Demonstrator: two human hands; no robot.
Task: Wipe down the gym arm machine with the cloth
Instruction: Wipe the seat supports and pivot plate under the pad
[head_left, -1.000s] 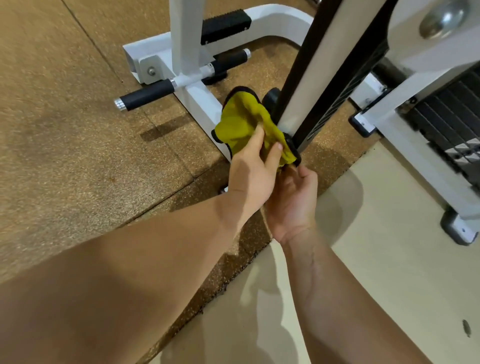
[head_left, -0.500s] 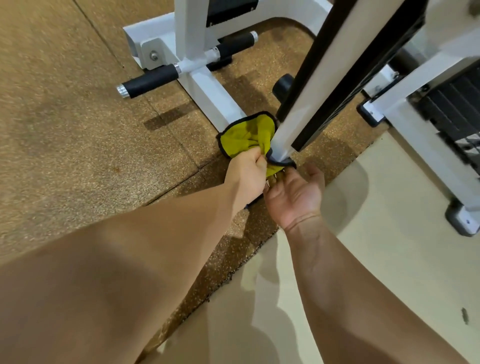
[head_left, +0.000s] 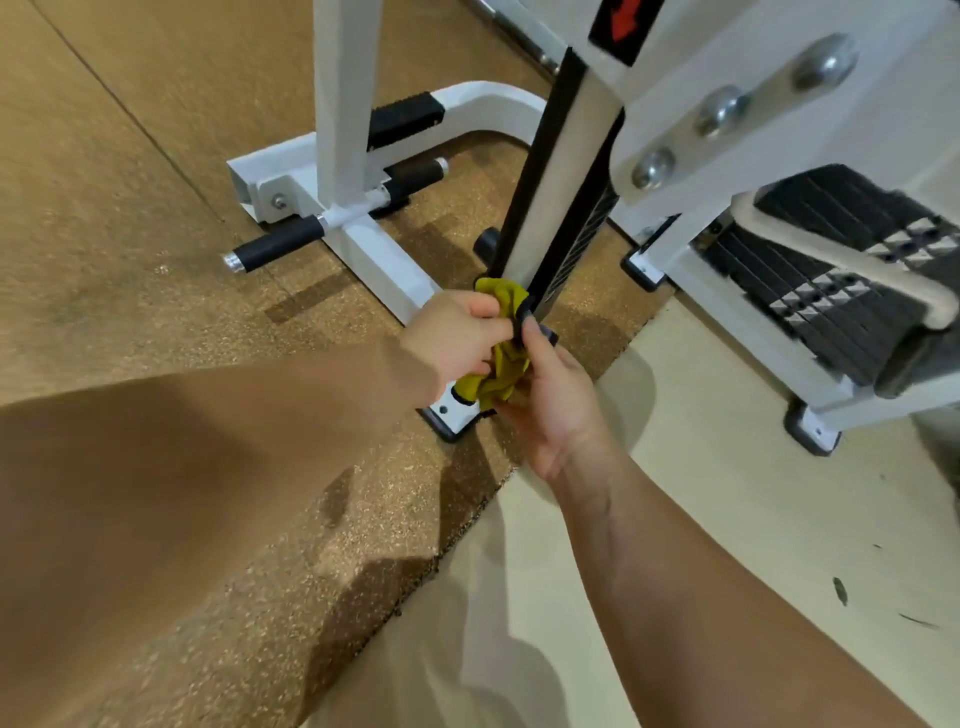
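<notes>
A yellow cloth (head_left: 503, 364) with a black hem is bunched up at the foot of a white upright post (head_left: 566, 192) of the gym arm machine. My left hand (head_left: 457, 332) grips the cloth from the left, fingers curled round it. From the right and below, my right hand (head_left: 550, 395) pinches the same cloth, its forefinger on the black hem next to the post. The post has black strips along both sides and ends in a white foot plate (head_left: 451, 413) on the floor.
A white base frame (head_left: 374, 254) with black-grip foot bars (head_left: 280, 244) lies to the left on brown rubber matting. A black weight stack (head_left: 831, 280) in a white frame stands at the right on pale floor. A bolted white bracket (head_left: 727, 109) overhangs at the upper right.
The cloth was spread over the post's base a second ago; now it is bunched between both hands. Both hands sit slightly higher against the post, and the camera has tilted up.
</notes>
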